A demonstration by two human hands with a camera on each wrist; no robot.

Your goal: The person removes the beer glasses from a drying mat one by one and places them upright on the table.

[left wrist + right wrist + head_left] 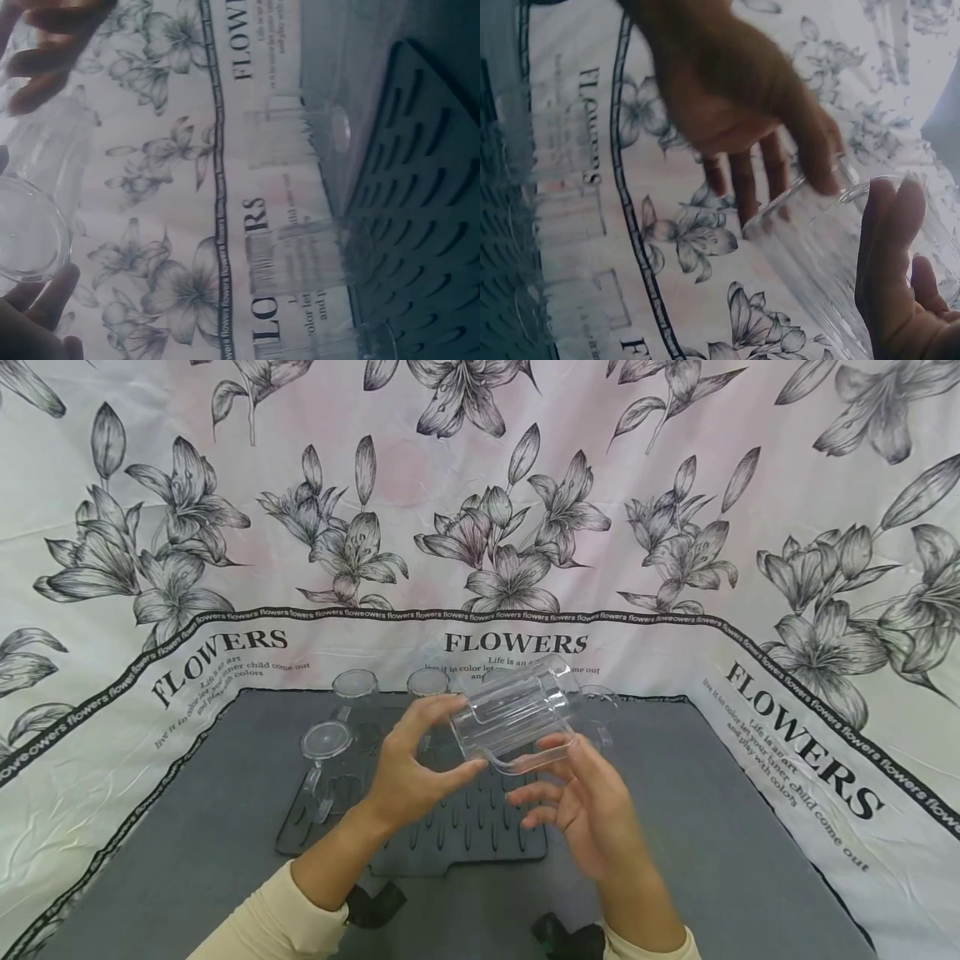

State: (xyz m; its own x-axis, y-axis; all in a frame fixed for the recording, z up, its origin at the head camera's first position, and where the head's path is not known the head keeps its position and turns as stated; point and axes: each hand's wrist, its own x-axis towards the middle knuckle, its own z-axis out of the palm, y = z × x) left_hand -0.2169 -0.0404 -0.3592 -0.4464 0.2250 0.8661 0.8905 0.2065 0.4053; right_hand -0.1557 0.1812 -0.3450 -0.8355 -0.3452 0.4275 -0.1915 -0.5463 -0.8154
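A clear, ridged mug with a handle is held up tilted, above a dark ridged mat. My left hand grips one end, thumb on the lower side and fingers on the upper. At the handle, my right hand pinches with thumb and fingertips, its other fingers loosely bent. The mug's round end faces the camera in the left wrist view, beside my left hand. In the right wrist view, my right hand is at the mug's wall, opposite my left hand.
Other clear mugs stand on or near the mat: one at front left, one behind it, one at back middle and one at back right. A grey tabletop meets a flower-printed cloth behind.
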